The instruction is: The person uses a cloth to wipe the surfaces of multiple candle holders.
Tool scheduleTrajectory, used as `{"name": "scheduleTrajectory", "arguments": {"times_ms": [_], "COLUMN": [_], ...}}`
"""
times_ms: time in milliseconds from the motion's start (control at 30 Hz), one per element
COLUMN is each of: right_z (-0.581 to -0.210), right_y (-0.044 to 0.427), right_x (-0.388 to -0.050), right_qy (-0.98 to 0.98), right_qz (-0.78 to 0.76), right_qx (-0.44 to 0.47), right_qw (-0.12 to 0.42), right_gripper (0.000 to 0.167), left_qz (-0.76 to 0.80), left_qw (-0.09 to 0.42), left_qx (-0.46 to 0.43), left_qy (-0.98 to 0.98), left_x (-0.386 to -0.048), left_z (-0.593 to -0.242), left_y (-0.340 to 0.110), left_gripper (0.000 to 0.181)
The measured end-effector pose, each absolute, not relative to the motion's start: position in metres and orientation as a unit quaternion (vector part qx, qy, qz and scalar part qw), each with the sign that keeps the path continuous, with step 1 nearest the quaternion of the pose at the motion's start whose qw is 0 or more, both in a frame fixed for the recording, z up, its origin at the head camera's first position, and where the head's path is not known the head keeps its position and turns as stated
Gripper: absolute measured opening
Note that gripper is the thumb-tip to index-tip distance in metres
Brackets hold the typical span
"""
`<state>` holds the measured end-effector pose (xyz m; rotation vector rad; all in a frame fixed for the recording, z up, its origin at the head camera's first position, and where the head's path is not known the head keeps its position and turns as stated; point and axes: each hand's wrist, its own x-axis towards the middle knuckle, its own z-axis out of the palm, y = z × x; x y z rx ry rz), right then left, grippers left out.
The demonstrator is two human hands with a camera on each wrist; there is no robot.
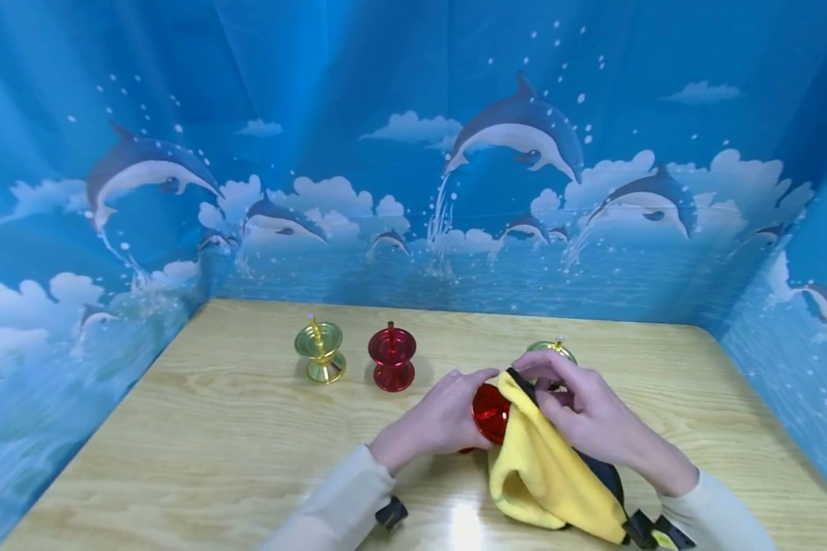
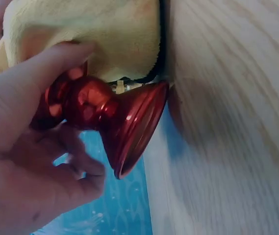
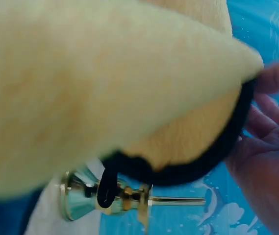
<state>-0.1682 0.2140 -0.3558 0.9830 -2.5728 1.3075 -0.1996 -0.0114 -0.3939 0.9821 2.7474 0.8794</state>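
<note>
My left hand [image 1: 448, 413] grips a shiny red metal holder [image 1: 491, 414], thumb on one side and fingers curled round the other. In the left wrist view the red holder [image 2: 132, 127] lies tilted, its flared base close to the table. My right hand [image 1: 589, 409] pinches the black-edged top of a yellow cloth [image 1: 544, 467], which hangs down beside the red holder and partly covers it. In the right wrist view the cloth [image 3: 80, 88] fills much of the picture, with a gold holder [image 3: 80, 193] behind it.
On the wooden table [image 1: 214, 428] a gold holder [image 1: 325, 367] and another red holder [image 1: 393, 371] stand upright at the back left. A further gold holder [image 1: 554, 348] is partly hidden behind my right hand. A blue dolphin-print curtain [image 1: 386, 115] surrounds the table.
</note>
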Motion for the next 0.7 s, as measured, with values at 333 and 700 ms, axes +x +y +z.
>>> {"name": "scheduleTrajectory", "arguments": {"times_ms": [333, 700], "right_z": [-0.362, -0.366], "right_y": [0.213, 0.214], "right_x": [-0.167, -0.17], "right_qy": [-0.854, -0.869], "right_qz": [0.434, 0.36], "right_qx": [0.286, 0.333], "right_qw": [-0.005, 0.069], "right_gripper": [0.021, 0.041], "left_qz": [0.334, 0.412], "left_qw": [0.11, 0.213], "left_qx": [0.276, 0.319], "left_qy": [0.895, 0.826], "left_x": [-0.204, -0.21], "left_z": [-0.396, -0.395], "left_y": [-0.02, -0.041], "left_gripper": [0.073, 0.081]}}
